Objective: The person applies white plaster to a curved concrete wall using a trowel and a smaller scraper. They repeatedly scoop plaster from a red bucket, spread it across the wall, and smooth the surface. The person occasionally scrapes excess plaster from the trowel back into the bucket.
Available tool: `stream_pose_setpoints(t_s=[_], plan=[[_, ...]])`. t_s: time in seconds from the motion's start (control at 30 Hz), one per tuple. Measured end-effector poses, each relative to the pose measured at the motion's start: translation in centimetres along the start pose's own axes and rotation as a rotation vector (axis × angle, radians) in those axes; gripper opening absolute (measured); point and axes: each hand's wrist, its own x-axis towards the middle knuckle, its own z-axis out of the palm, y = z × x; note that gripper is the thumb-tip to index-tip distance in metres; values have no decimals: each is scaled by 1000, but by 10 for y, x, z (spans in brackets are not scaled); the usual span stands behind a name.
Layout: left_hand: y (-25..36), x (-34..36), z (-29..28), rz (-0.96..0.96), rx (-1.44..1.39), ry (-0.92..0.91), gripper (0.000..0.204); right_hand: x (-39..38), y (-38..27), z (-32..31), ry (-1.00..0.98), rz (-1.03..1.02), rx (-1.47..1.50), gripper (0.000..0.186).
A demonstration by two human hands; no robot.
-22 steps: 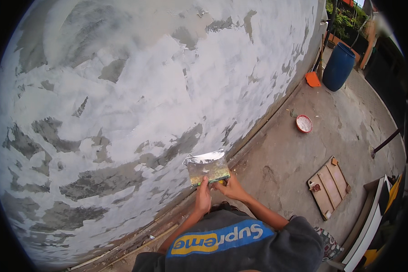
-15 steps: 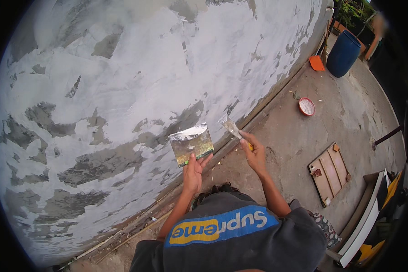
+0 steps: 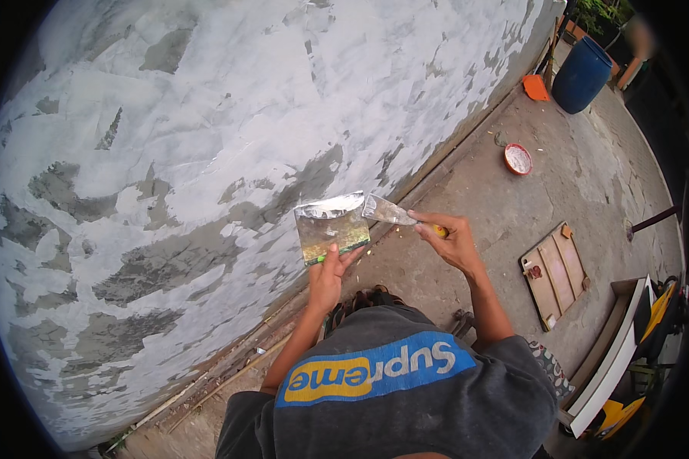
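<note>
My left hand (image 3: 326, 287) grips a wide metal putty blade (image 3: 333, 231) by its lower edge, thumb on the near face. White putty (image 3: 333, 206) lies in a band along the blade's upper edge. Pinched in my right hand (image 3: 458, 245) is a narrower putty knife (image 3: 388, 211) with a yellow handle, its metal smeared white. The knife's tip is right beside the upper right corner of the wide blade; whether they touch I cannot tell. Beyond both tools rises a grey wall (image 3: 230, 130), unevenly coated in white.
On the concrete floor to the right are a red bowl (image 3: 517, 159) of white material and a wooden panel (image 3: 555, 276). Farther back stand an orange dustpan-like piece (image 3: 535, 88) and a blue barrel (image 3: 582, 75). A long white-edged board (image 3: 612, 367) lies at lower right.
The putty knife has turned flatter and come next to the wide blade's corner. My right hand has shifted right; the wide blade has moved slightly up and right.
</note>
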Motion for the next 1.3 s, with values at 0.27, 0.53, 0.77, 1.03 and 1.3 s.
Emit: stream_pose_setpoints(t_s=[0.27,0.53,0.77,1.03,1.3], plan=[[6,1,-6,-20,38,-50,41,3,-2,4,-64,194,37,26],[21,4,-17,-11,189,-117,48,10,-2,13,-36,60,-1,25],[20,-1,-21,-127,352,-111,50,15,-11,26,-48,-30,11,26],[-3,1,-34,-41,539,-124,45,24,-32,46,-62,-105,123,25],[-65,7,-86,-158,433,61,39,100,-40,18,282,-66,568,36]])
